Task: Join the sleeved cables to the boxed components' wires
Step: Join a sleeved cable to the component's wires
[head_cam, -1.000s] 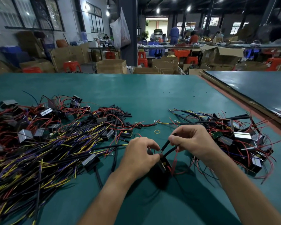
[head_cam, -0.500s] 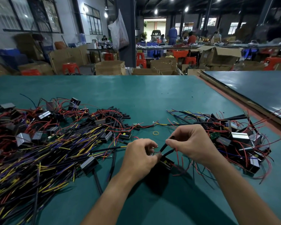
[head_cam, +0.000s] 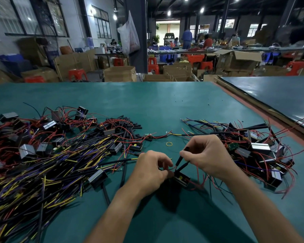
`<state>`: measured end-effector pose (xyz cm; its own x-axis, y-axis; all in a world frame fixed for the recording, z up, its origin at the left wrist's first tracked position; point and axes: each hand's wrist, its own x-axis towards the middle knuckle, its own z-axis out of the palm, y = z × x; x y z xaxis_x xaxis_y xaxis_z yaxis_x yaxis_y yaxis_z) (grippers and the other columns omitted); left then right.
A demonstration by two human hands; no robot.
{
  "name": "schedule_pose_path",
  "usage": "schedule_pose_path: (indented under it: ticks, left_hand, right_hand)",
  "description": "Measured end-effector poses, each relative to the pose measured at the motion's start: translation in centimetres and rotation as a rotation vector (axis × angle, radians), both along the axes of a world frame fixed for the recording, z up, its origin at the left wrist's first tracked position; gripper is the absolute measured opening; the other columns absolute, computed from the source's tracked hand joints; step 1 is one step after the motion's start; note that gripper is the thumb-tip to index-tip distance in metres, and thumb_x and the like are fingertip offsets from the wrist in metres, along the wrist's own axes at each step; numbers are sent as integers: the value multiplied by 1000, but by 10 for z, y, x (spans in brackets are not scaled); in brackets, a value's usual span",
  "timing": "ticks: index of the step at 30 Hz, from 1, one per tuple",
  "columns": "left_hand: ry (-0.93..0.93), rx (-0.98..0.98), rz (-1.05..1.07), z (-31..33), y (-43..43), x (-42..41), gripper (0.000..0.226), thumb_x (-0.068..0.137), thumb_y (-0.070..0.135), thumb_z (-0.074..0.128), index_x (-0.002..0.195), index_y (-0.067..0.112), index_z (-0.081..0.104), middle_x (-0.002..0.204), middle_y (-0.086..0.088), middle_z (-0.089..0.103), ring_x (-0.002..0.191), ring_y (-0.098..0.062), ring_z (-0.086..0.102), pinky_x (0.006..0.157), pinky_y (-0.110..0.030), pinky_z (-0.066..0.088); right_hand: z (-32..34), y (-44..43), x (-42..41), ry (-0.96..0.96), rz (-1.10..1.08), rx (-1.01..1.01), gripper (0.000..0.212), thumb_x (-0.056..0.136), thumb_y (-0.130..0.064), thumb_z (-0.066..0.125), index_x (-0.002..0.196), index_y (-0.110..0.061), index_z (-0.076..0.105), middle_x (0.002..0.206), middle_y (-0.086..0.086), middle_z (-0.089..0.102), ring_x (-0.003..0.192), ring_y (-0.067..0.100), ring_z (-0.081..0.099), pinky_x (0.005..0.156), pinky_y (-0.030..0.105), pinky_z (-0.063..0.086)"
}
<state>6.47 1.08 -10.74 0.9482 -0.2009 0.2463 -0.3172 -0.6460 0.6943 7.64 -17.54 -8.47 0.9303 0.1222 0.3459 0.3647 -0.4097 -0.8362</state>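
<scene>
**One joint in hand, a big pile left to do**

As I judge it, the task is somewhere in the middle. Both hands work over the middle of the counter (head_cam: 165,102), toward its near edge. The left hand (head_cam: 150,171) has a closed grip: its fingertips pinch a thin red wire (head_cam: 172,167) just beside a small box (head_cam: 182,178). This box lies on the counter between the two hands. The right hand (head_cam: 206,156) also has a closed grip and pinches a black cable (head_cam: 179,159) that runs down to the box. A second black one lies just under it. The fingers hide the joint, so I cannot tell if the ends are already joined.

Toward the left edge lies the left pile (head_cam: 51,155), a large tangle of boxes, red wires and yellow and purple cables. It does not look joined yet, so I think most of the work is left to do. Loose sleeves (head_cam: 130,125) lie at the far side of this pile. Toward the right edge lies the right pile (head_cam: 253,149), which is smaller and holds boxes with black cables on them. I take these for the finished pieces. A yellow rubber band (head_cam: 169,144) lies on the counter between the piles, beyond the hands.

No writing can be read. The boxes show no legible label, the small green boards in the piles are too small to make out, and the cartons behind the counter show no clear print.
</scene>
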Motion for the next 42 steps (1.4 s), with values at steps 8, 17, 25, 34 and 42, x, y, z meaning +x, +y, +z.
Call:
schedule_pose_path:
  ticks: [8, 17, 25, 34, 42]
  left_hand:
    - [2, 31, 34, -12, -3, 6, 11, 78, 33, 78, 88, 33, 77, 92, 6, 67, 91, -9, 57, 80, -22, 44]
    - [87, -111, -15, -17, -8, 6, 5, 82, 20, 74, 80, 17, 77, 74, 5, 70, 69, -2, 59, 69, -19, 46]
    - [91, -93, -33, -20, -12, 10, 11, 84, 15, 70, 73, 16, 70, 68, -2, 67, 59, -9, 52, 63, -25, 46]
    - [259, -417, -72, -28, -14, 11, 28, 81, -7, 68, 90, 14, 51, 68, 5, 61, 51, 1, 49, 54, -15, 41]
    - [235, -452, -99, -29, -14, 16, 23, 76, -9, 68, 88, 9, 61, 77, -11, 62, 68, -17, 52, 65, -32, 45]
  right_hand:
    - [1, 3, 1, -11, 19, 67, 22, 77, -9, 80, 61, -7, 65, 48, 5, 58, 42, 9, 44, 43, 22, 36]
    - [-4, 1, 2, 32, 21, 87, 22, 77, -9, 79, 61, -7, 64, 49, 1, 58, 44, 11, 45, 45, 24, 37]
    - [-5, -2, 6, 108, 65, 11, 20, 78, -9, 80, 65, -8, 65, 51, 2, 61, 47, 15, 53, 52, 30, 43]
    - [-7, 5, 3, 188, 65, 30, 18, 78, -6, 79, 69, -1, 65, 53, 2, 64, 46, 13, 55, 49, 24, 45]
    - [-11, 11, 6, 228, 91, 20, 20, 79, -9, 80, 67, -2, 65, 50, -1, 63, 44, 11, 55, 45, 19, 42]
